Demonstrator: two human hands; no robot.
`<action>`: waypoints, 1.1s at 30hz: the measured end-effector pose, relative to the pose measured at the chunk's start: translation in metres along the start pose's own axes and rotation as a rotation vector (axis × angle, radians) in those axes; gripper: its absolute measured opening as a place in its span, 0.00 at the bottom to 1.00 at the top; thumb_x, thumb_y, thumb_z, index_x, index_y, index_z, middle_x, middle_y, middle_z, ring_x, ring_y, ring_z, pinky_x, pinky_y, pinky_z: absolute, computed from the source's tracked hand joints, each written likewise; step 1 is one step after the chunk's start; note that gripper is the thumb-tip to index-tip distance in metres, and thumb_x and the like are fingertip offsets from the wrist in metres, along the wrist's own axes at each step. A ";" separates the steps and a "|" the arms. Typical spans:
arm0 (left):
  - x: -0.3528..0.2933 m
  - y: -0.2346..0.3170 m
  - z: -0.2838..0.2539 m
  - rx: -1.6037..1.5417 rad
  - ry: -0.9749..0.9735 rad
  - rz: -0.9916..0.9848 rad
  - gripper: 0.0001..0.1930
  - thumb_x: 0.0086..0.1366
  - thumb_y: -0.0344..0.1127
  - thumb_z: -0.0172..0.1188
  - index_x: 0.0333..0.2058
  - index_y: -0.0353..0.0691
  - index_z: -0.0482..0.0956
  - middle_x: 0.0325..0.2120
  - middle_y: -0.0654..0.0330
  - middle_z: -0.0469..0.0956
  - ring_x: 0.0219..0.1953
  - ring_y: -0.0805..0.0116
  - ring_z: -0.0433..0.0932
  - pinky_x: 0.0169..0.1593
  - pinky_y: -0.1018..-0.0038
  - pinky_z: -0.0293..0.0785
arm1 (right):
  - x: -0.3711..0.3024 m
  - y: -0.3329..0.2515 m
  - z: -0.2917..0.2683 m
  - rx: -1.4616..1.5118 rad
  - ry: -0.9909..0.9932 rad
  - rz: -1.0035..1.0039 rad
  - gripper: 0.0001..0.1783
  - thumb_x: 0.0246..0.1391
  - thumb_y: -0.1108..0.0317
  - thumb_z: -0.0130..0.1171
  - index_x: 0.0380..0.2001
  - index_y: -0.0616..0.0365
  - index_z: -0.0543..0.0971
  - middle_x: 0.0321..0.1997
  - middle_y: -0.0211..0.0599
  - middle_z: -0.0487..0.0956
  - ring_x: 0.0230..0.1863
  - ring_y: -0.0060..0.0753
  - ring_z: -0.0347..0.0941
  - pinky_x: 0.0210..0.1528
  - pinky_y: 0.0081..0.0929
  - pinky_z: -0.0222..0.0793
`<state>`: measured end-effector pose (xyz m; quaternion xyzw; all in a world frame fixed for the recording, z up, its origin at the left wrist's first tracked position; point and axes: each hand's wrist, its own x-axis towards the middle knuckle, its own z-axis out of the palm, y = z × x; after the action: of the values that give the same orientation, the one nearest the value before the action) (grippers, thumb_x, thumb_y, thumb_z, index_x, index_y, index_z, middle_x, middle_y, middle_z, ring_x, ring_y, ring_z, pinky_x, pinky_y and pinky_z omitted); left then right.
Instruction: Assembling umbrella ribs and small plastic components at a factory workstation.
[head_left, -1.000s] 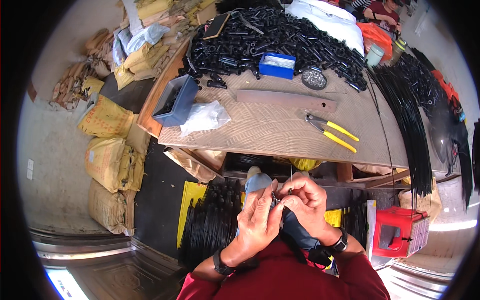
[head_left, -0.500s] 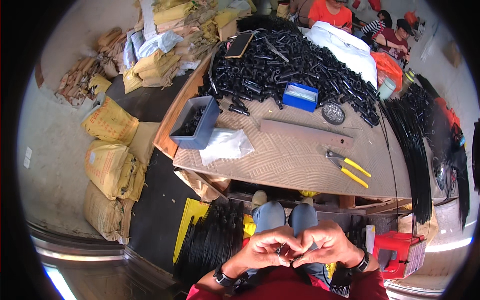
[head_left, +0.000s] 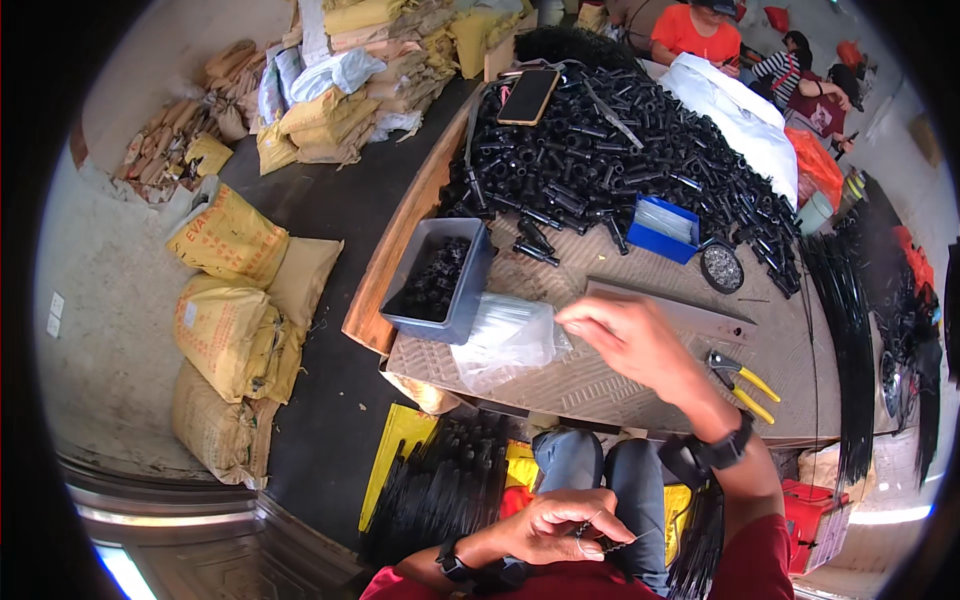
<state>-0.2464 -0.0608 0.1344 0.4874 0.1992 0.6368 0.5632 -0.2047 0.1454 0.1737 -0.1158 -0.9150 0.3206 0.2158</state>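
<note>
My left hand (head_left: 565, 525), low over my lap, is closed in a pinch. In its fingers is a small dark part (head_left: 590, 534) with a thin, wire-like end sticking out; the rest is hidden. My right hand (head_left: 635, 345) is stretched over the near part of the table, fingers pressed together. Its fingertips are at the right edge of a clear plastic bag (head_left: 505, 340) that holds thin, pale pieces. Whether they grip anything cannot be made out. Left of the bag stands a grey-blue bin (head_left: 480, 275) of small black parts.
A heap of black tubular parts (head_left: 570, 150) covers the far table, with a phone (head_left: 528, 97) on it. A blue box (head_left: 665, 228), a round dish (head_left: 721, 268), a metal bar (head_left: 700, 317) and yellow-handled pliers (head_left: 742, 385) lie nearby. Co-workers (head_left: 695, 35) sit beyond.
My right hand has left my left hand and moved up and forward to the plastic bag. My left hand stays over my lap with the small part. The view has shifted slightly.
</note>
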 end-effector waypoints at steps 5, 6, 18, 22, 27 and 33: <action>-0.009 -0.002 -0.008 0.033 0.003 0.027 0.13 0.55 0.34 0.61 0.34 0.30 0.78 0.26 0.55 0.75 0.25 0.68 0.67 0.32 0.72 0.63 | 0.054 0.000 0.050 -0.294 0.191 -0.313 0.19 0.43 0.78 0.52 0.42 0.53 0.73 0.47 0.34 0.74 0.34 0.34 0.75 0.31 0.29 0.73; -0.014 0.003 -0.008 0.072 0.035 0.022 0.12 0.55 0.35 0.62 0.33 0.30 0.78 0.27 0.54 0.76 0.26 0.67 0.69 0.33 0.71 0.64 | 0.060 -0.005 0.061 -0.298 0.066 -0.307 0.22 0.41 0.79 0.52 0.44 0.52 0.72 0.51 0.34 0.70 0.37 0.34 0.75 0.33 0.29 0.74; -0.049 0.006 0.004 0.071 0.239 -0.045 0.14 0.49 0.38 0.67 0.26 0.30 0.77 0.23 0.54 0.75 0.28 0.62 0.73 0.38 0.65 0.68 | 0.070 0.001 0.083 -0.316 -0.024 -0.406 0.14 0.46 0.65 0.57 0.33 0.55 0.65 0.38 0.36 0.63 0.28 0.41 0.73 0.29 0.35 0.74; -0.051 0.008 0.001 0.042 0.254 -0.033 0.14 0.51 0.37 0.66 0.27 0.30 0.77 0.23 0.54 0.75 0.27 0.63 0.72 0.36 0.65 0.67 | 0.064 -0.006 0.065 -0.415 0.047 -0.308 0.11 0.49 0.65 0.55 0.32 0.53 0.66 0.34 0.36 0.64 0.27 0.41 0.73 0.25 0.35 0.73; -0.049 0.010 0.002 0.058 0.234 -0.018 0.14 0.52 0.37 0.65 0.29 0.30 0.78 0.24 0.55 0.75 0.28 0.64 0.71 0.35 0.68 0.65 | 0.043 -0.003 0.012 -0.632 0.105 -0.204 0.09 0.44 0.74 0.51 0.32 0.57 0.67 0.33 0.40 0.64 0.34 0.39 0.73 0.31 0.32 0.74; -0.045 0.007 0.003 0.023 0.171 -0.030 0.13 0.54 0.34 0.63 0.33 0.29 0.77 0.27 0.56 0.76 0.28 0.66 0.69 0.34 0.70 0.64 | 0.030 0.001 -0.002 -0.879 0.011 -0.153 0.10 0.38 0.77 0.52 0.29 0.59 0.70 0.32 0.39 0.65 0.37 0.37 0.72 0.30 0.29 0.74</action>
<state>-0.2520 -0.1047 0.1233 0.4348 0.2613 0.6652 0.5479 -0.2300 0.1576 0.1839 -0.1302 -0.9691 -0.1165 0.1741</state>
